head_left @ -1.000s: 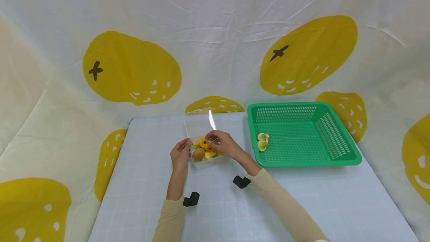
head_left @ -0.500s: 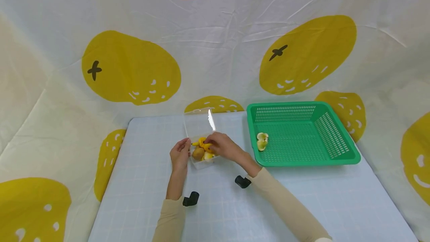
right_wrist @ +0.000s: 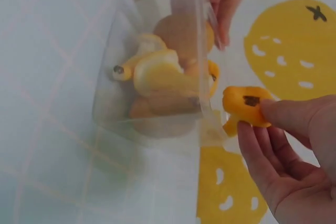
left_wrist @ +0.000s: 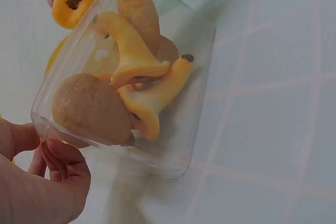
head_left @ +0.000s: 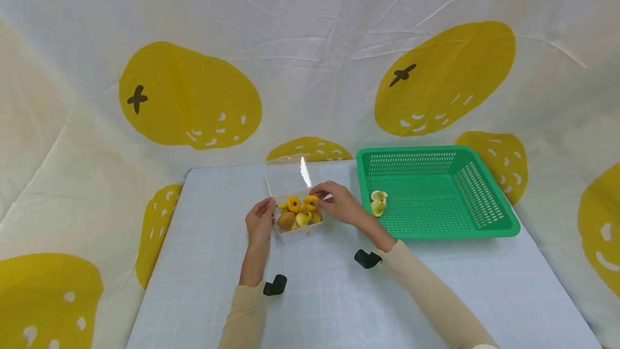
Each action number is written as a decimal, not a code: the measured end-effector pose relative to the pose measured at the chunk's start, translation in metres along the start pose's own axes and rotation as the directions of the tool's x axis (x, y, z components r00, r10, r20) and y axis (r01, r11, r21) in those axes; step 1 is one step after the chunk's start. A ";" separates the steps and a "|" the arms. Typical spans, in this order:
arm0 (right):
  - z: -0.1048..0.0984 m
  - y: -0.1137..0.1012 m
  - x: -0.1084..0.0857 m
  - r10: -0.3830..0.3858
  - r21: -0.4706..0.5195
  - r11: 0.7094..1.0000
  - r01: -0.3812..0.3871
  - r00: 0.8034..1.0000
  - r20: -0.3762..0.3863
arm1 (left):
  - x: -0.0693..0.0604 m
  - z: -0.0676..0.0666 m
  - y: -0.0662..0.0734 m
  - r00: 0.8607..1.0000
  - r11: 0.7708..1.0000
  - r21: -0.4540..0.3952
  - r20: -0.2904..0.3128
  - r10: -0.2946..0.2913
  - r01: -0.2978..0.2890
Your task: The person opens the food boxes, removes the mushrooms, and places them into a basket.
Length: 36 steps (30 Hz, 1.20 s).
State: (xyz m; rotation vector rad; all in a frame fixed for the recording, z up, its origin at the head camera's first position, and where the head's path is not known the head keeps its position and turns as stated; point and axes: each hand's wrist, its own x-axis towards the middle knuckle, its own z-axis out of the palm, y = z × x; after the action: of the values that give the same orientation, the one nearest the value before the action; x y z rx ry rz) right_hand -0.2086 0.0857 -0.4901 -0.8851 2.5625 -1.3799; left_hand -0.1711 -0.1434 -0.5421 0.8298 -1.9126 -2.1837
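The box [head_left: 296, 236] is smooth, clear, glossy plastic, as is the lid [head_left: 286, 178] at its twelve o'clock, which carries a bright glare streak. At three o'clock, the basket [head_left: 438, 203] is perforated plastic, softly shiny. Yellow pieces [right_wrist: 245, 98] look smooth and matt. The twelve o'clock backdrop [head_left: 310, 96] is creased cloth, faintly lustrous.

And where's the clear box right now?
In the head view, the clear box sits toward the far edge of the table, left of the green basket, with the left hand at its left side.
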 end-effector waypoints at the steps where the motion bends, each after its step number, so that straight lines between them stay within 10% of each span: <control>1: -0.003 0.000 -0.001 0.018 0.019 1.000 -0.018 1.000 -0.006 | 0.000 0.000 0.000 1.000 1.000 0.001 -0.002 -0.007 0.007; 11: -0.030 0.003 -0.018 0.131 0.219 0.969 -0.116 0.990 -0.055 | -0.001 0.000 0.000 1.000 1.000 0.009 -0.006 -0.022 0.022; 36: -0.099 0.045 -0.066 0.185 0.244 0.963 -0.114 0.937 -0.295 | 0.000 0.000 -0.002 1.000 1.000 0.013 -0.001 -0.007 0.007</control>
State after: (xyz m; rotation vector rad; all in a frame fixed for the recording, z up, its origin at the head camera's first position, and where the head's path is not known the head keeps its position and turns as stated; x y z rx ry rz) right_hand -0.2085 0.2121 -0.4794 -0.4508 2.5497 -1.8440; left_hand -0.1708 -0.1428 -0.5436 0.8413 -1.9285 -2.1766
